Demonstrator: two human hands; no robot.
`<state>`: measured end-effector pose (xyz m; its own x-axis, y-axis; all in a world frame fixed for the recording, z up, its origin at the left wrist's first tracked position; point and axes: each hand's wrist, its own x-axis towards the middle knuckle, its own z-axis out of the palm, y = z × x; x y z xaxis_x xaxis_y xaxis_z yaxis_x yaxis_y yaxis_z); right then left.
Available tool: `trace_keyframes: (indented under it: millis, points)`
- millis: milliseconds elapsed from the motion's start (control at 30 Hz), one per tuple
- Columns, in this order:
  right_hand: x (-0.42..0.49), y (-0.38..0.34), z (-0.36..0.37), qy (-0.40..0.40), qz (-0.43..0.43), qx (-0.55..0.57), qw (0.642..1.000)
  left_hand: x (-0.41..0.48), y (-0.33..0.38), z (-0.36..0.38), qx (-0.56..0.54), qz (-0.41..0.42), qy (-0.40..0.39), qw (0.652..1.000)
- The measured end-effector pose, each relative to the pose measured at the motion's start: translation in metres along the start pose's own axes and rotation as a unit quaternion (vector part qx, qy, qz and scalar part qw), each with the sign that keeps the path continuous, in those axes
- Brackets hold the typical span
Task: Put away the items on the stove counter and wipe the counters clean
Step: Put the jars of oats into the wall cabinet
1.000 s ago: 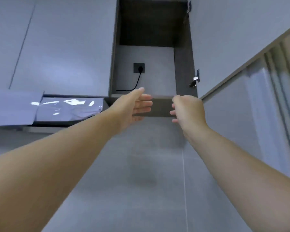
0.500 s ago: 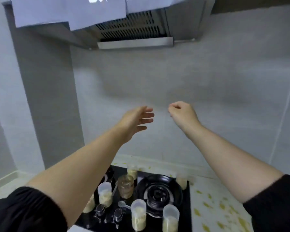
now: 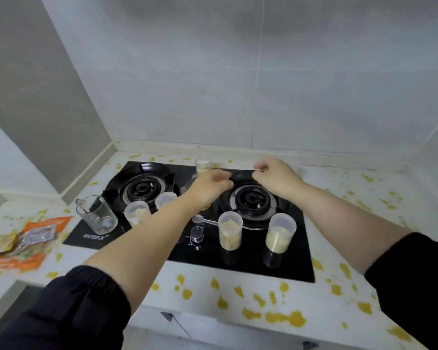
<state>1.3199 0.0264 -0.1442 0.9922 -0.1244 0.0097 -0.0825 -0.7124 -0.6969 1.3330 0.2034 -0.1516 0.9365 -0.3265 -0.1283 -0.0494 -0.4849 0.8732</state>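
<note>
Head view: L grip (image 3: 210, 184) slack-open, R grip (image 3: 276, 178) loosely curled, both empty, over 3 o'clock burner (image 3: 249, 199) of stove (image 3: 299, 262). Poised, we judge, to take a cup each. Lidded powder cups (image 3: 230, 231) stand at stove's 5 o'clock; spattered counter (image 3: 238, 294) unwiped.

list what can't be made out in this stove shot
All head view.
1. Left hand and right hand: motion blur hides each grip.
2. Back cup: lower part hidden by the left hand.
3. Packets: blurred, cut off by the left edge, print unreadable.
4. Stove label: too small to read.
</note>
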Motion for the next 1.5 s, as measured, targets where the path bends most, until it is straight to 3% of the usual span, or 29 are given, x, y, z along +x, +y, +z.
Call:
trace_keyframes:
  millis: [133, 233, 300, 367, 433, 533, 767, 967, 1133, 1367, 1500]
  points:
    - [-0.019, 0.052, 0.022, -0.144, 0.023, -0.183, 0.972, 0.002, -0.045, 0.031, 0.234, 0.023, -0.065, 0.970]
    - [-0.039, 0.086, 0.028, -0.218, 0.039, -0.251, 0.942, 0.006, -0.077, 0.053, 0.293, -0.027, -0.079, 0.952]
    - [-0.047, 0.105, 0.035, -0.205, 0.044, -0.188, 0.960, 0.008, -0.091, 0.065, 0.277, -0.062, -0.086, 0.955]
    - [-0.052, 0.122, 0.047, -0.113, 0.070, -0.084, 0.988, 0.007, -0.101, 0.074, 0.224, -0.078, -0.073, 0.969]
    - [-0.055, 0.136, 0.058, -0.016, 0.139, 0.040, 0.989, 0.006, -0.104, 0.082, 0.139, -0.077, -0.025, 0.987]
    - [-0.057, 0.151, 0.072, -0.016, 0.199, 0.140, 0.970, 0.001, -0.105, 0.090, 0.073, -0.084, 0.018, 0.994]
    - [-0.065, 0.134, 0.084, 0.010, 0.150, 0.197, 0.969, -0.007, -0.102, 0.104, -0.071, -0.065, 0.069, 0.993]
    - [-0.053, 0.095, 0.028, 0.011, 0.083, 0.298, 0.951, -0.006, -0.041, 0.078, -0.164, 0.010, 0.061, 0.985]
    - [-0.054, 0.067, -0.042, 0.056, 0.022, 0.347, 0.936, -0.002, 0.038, 0.072, -0.168, 0.060, 0.043, 0.983]
    - [-0.060, 0.046, -0.207, 0.129, -0.068, 0.311, 0.939, 0.007, 0.215, 0.094, -0.142, 0.207, 0.080, 0.965]
    - [-0.067, 0.039, -0.308, 0.180, -0.133, 0.299, 0.928, 0.001, 0.316, 0.114, -0.164, 0.279, 0.046, 0.945]
